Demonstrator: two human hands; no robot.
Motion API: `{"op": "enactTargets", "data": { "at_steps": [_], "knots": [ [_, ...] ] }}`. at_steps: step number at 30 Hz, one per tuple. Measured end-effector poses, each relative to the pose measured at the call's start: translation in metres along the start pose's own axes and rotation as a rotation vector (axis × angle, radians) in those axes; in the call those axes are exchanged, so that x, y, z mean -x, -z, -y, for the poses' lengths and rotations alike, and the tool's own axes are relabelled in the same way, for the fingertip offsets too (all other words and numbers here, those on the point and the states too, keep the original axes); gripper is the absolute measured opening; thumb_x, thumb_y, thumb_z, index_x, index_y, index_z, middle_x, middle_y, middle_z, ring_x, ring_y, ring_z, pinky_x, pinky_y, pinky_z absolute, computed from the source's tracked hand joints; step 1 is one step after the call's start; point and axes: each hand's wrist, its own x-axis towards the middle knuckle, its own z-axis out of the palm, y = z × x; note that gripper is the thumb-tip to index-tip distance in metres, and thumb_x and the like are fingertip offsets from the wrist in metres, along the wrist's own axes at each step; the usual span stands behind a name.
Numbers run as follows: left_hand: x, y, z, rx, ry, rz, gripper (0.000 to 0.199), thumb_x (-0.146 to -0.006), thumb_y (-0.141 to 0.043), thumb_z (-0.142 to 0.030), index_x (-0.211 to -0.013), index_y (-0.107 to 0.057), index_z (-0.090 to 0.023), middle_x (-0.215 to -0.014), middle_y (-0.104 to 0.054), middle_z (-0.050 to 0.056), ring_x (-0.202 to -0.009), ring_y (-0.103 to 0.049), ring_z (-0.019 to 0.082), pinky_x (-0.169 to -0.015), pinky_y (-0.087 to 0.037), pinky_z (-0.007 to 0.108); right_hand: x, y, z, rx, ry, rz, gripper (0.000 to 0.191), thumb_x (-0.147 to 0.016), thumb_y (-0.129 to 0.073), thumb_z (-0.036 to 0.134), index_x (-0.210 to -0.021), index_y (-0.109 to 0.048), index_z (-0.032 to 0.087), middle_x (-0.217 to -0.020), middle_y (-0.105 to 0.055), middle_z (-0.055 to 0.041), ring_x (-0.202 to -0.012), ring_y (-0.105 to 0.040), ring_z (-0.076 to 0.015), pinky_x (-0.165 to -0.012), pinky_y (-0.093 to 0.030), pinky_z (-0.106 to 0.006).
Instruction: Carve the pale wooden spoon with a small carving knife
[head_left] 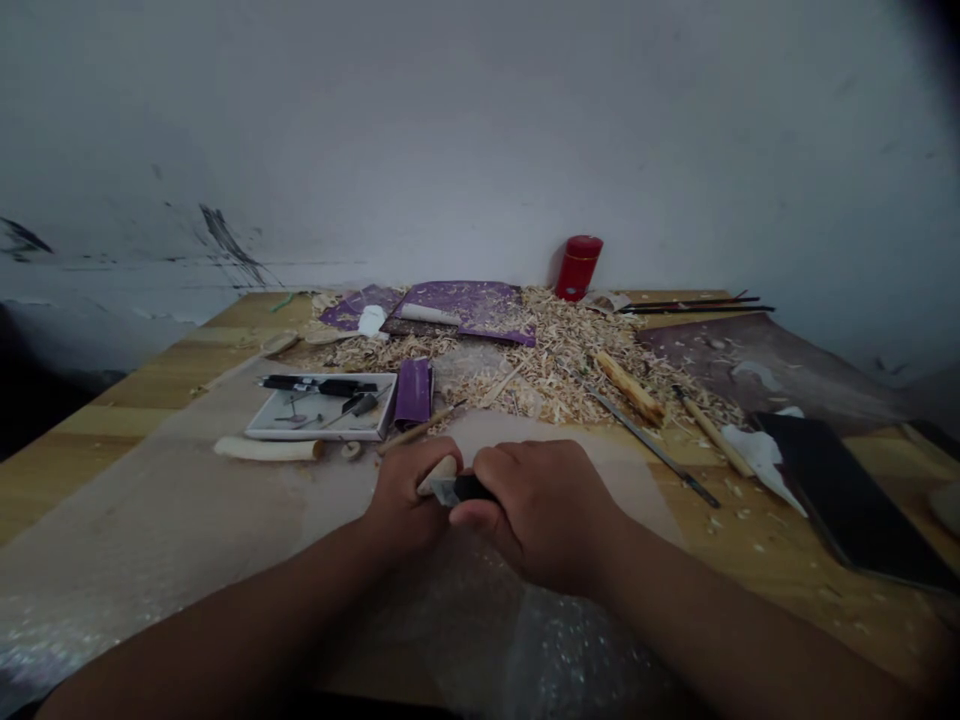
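Closed fingers of my left hand [412, 500] wrap a pale piece of wood [436, 476], whose end shows above the fist. In my right hand [544, 505] is a carving knife [474, 488] with a black handle, gripped in a fist. Its short blade [445, 490] lies against the wood, pointing left. The two hands meet close together over the translucent sheet [330, 510] on the table. Most of the wood is hidden inside my left hand.
Wood shavings [570, 340] heap across the back. On the left lie a white tray [322, 435] of tools and a pale wooden stick [268, 449]. To the right are a file [656, 447], a rough stick [630, 388] and a dark tablet-like slab [855, 495]. A red canister [579, 268] leans against the wall.
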Motion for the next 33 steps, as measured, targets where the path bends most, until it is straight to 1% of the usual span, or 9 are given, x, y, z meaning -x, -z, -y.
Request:
{"op": "enactTargets", "data": {
  "at_steps": [3, 9, 15, 19, 23, 27, 30, 32, 33],
  "knots": [
    [0.000, 0.001, 0.001, 0.009, -0.029, 0.001, 0.032, -0.069, -0.045, -0.040, -0.049, -0.034, -0.018, -0.045, -0.032, -0.005, -0.044, -0.030, 0.008, -0.043, -0.023, 0.021, 0.000, 0.000, 0.000, 0.004, 0.001, -0.002, 0.053, -0.082, -0.016, 0.057, -0.077, -0.051, 0.018, -0.067, -0.058, -0.0018, -0.057, -0.050, -0.0137, -0.050, -0.018, -0.027],
    [0.001, 0.000, 0.002, 0.009, -0.062, -0.003, 0.026, -0.070, -0.043, -0.034, -0.050, -0.036, -0.018, -0.045, -0.033, -0.005, -0.043, -0.032, 0.008, -0.043, -0.024, 0.021, -0.001, 0.002, 0.000, 0.031, -0.004, -0.001, 0.051, -0.082, -0.016, 0.057, -0.075, -0.050, 0.018, -0.064, -0.057, -0.0012, -0.055, -0.049, -0.0145, -0.049, -0.016, -0.027],
    [0.002, 0.004, 0.002, 0.024, -0.122, 0.058, 0.023, -0.070, -0.045, -0.030, -0.051, -0.039, -0.017, -0.045, -0.035, -0.006, -0.042, -0.032, 0.007, -0.043, -0.024, 0.020, 0.000, 0.002, -0.002, 0.041, 0.035, 0.026, 0.053, -0.082, -0.015, 0.058, -0.077, -0.050, 0.019, -0.067, -0.058, -0.0014, -0.057, -0.050, -0.0149, -0.050, -0.017, -0.027],
    [0.001, 0.005, 0.000, 0.026, -0.099, 0.068, 0.027, -0.071, -0.046, -0.029, -0.048, -0.037, -0.017, -0.044, -0.032, -0.006, -0.042, -0.030, 0.007, -0.043, -0.023, 0.020, -0.001, 0.001, -0.008, 0.087, 0.026, 0.021, 0.051, -0.082, -0.016, 0.057, -0.076, -0.050, 0.018, -0.068, -0.058, -0.0023, -0.059, -0.051, -0.0153, -0.050, -0.017, -0.027],
    [-0.001, 0.002, 0.000, 0.088, -0.065, 0.076, 0.027, -0.071, -0.047, -0.030, -0.049, -0.037, -0.017, -0.045, -0.032, -0.007, -0.043, -0.031, 0.007, -0.044, -0.024, 0.020, -0.002, 0.000, -0.013, 0.122, 0.013, 0.011, 0.050, -0.082, -0.017, 0.056, -0.075, -0.050, 0.018, -0.068, -0.058, -0.0026, -0.059, -0.052, -0.0158, -0.049, -0.016, -0.027],
    [-0.003, -0.002, 0.005, 0.102, -0.015, 0.062, 0.029, -0.071, -0.047, -0.033, -0.049, -0.038, -0.016, -0.046, -0.033, -0.006, -0.045, -0.031, 0.008, -0.044, -0.024, 0.020, -0.002, -0.002, -0.011, 0.151, -0.009, 0.001, 0.052, -0.081, -0.015, 0.058, -0.075, -0.049, 0.019, -0.068, -0.059, -0.0025, -0.059, -0.053, -0.0169, -0.049, -0.016, -0.026],
    [-0.003, -0.002, 0.004, 0.080, 0.020, 0.046, 0.031, -0.071, -0.046, -0.035, -0.048, -0.036, -0.017, -0.046, -0.033, -0.006, -0.045, -0.031, 0.008, -0.044, -0.024, 0.020, -0.005, -0.003, -0.012, 0.164, -0.015, 0.013, 0.054, -0.081, -0.014, 0.059, -0.077, -0.050, 0.019, -0.071, -0.061, -0.0030, -0.060, -0.054, -0.0173, -0.049, -0.018, -0.026],
    [0.001, 0.000, 0.000, 0.052, 0.022, 0.047, 0.031, -0.072, -0.046, -0.034, -0.048, -0.036, -0.017, -0.045, -0.033, -0.006, -0.044, -0.031, 0.008, -0.044, -0.024, 0.021, -0.008, -0.002, -0.022, 0.188, -0.078, 0.055, 0.054, -0.080, -0.015, 0.060, -0.079, -0.051, 0.020, -0.072, -0.061, -0.0039, -0.062, -0.054, -0.0178, -0.049, -0.019, -0.025],
    [0.003, 0.002, -0.003, 0.039, 0.011, 0.056, 0.031, -0.072, -0.047, -0.033, -0.048, -0.037, -0.017, -0.045, -0.034, -0.005, -0.044, -0.033, 0.008, -0.045, -0.025, 0.021, -0.010, 0.000, -0.031, 0.211, -0.154, 0.091, 0.055, -0.080, -0.016, 0.061, -0.079, -0.052, 0.020, -0.071, -0.062, -0.0045, -0.061, -0.054, -0.0177, -0.049, -0.020, -0.025]
  ]
}}
